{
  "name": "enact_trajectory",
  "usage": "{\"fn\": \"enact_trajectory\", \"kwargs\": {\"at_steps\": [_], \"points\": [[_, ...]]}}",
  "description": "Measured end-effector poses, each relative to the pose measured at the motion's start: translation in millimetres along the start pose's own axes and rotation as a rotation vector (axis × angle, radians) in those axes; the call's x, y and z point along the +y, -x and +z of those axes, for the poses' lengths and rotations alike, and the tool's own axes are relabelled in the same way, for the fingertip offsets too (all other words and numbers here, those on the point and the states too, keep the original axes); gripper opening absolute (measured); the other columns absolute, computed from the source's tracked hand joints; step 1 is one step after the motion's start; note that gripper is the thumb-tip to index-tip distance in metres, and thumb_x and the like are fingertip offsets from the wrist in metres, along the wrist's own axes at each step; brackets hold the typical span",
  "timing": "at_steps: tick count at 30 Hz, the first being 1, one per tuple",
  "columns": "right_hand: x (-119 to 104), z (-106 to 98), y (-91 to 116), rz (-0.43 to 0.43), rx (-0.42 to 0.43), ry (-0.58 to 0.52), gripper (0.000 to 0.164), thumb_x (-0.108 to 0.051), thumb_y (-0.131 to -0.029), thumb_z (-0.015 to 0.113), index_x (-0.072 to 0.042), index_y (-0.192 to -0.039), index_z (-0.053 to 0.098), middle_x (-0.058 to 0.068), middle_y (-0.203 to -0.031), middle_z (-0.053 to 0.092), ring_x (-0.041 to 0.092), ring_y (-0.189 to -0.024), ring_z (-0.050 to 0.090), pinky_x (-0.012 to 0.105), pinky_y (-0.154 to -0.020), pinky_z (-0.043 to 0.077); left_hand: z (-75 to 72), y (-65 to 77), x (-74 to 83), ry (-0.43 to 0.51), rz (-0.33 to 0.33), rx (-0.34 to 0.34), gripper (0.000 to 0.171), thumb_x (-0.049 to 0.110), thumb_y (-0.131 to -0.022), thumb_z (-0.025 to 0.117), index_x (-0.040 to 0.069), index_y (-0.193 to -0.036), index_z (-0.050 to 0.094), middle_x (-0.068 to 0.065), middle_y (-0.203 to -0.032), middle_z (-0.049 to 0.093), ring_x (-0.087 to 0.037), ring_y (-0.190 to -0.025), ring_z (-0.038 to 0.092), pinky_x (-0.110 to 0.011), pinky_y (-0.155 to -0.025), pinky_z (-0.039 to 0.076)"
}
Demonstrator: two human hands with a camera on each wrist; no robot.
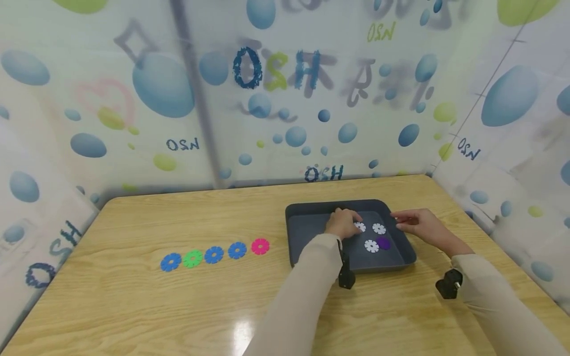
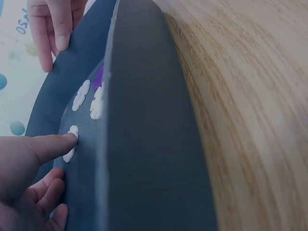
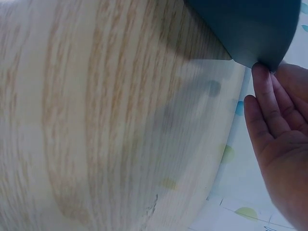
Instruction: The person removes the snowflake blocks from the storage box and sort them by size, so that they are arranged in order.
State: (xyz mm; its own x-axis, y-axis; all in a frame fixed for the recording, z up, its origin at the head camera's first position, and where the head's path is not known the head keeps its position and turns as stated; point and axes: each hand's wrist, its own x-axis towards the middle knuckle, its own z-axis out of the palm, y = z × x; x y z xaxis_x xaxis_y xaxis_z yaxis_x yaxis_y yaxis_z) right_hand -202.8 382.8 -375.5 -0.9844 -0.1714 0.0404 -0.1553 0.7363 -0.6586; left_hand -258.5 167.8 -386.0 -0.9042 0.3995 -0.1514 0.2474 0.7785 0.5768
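Note:
My left hand (image 1: 342, 223) is inside a dark grey tray (image 1: 291, 242). Its straight thumb touches a white notched disc (image 2: 70, 144) on the tray floor, while the other fingers bend in beside it. Two more white notched discs (image 1: 379, 228) and a purple disc (image 1: 384, 243) lie close by in the tray; the purple one partly overlaps a white one. At the tray's right side, my right hand (image 1: 420, 227) pinches the rim between thumb and fingers. In the right wrist view, the fingertips (image 3: 262, 72) meet the tray's outer corner.
Left of the tray, a row of notched discs lies on the wooden table (image 1: 133, 306): a blue one (image 1: 171, 262), a green one (image 1: 193, 258), two more blue ones and a pink one (image 1: 260, 246). A patterned curtain (image 1: 276, 123) hangs behind the table.

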Motion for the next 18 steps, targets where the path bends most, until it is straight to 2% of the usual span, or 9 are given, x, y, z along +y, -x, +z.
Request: {"fn": "enact_trajectory", "kwargs": {"at_steps": [9, 13, 18], "points": [[-1.9, -0.3, 0.4, 0.01, -0.003, -0.012, 0.037, -0.004, -0.088, 0.059, 0.012, -0.121, 0.052, 0.029, -0.113, 0.056, 0.034, -0.095, 0.058, 0.031, -0.072, 0.051, -1.3, -0.1, -1.1, 0.037, -0.012, 0.013, 0.019, 0.019, -0.075, 0.077, 0.021, -0.091, 0.069, -0.003, -0.114, 0.053, -0.019, -0.106, 0.048, -0.033, -0.083, 0.043], [-2.9, -0.3, 0.7, 0.011, -0.004, -0.014, 0.037, -0.004, -0.088, 0.059, 0.012, -0.121, 0.051, 0.029, -0.113, 0.056, 0.035, -0.096, 0.058, 0.031, -0.073, 0.051, -3.6, -1.8, -4.5, 0.088, 0.006, 0.001, 0.021, 0.014, -0.071, 0.08, 0.017, -0.085, 0.065, 0.0, -0.105, 0.058, -0.015, -0.091, 0.052, -0.03, -0.075, 0.044], [-1.7, 0.0, 1.4, 0.005, -0.002, -0.01, 0.037, -0.004, -0.088, 0.059, 0.012, -0.121, 0.052, 0.029, -0.112, 0.056, 0.035, -0.095, 0.058, 0.031, -0.072, 0.051, -5.8, -2.1, -8.1, 0.143, 0.035, 0.006, 0.025, 0.009, -0.067, 0.082, 0.013, -0.081, 0.061, 0.002, -0.093, 0.059, -0.014, -0.075, 0.049, -0.027, -0.065, 0.041]]}}
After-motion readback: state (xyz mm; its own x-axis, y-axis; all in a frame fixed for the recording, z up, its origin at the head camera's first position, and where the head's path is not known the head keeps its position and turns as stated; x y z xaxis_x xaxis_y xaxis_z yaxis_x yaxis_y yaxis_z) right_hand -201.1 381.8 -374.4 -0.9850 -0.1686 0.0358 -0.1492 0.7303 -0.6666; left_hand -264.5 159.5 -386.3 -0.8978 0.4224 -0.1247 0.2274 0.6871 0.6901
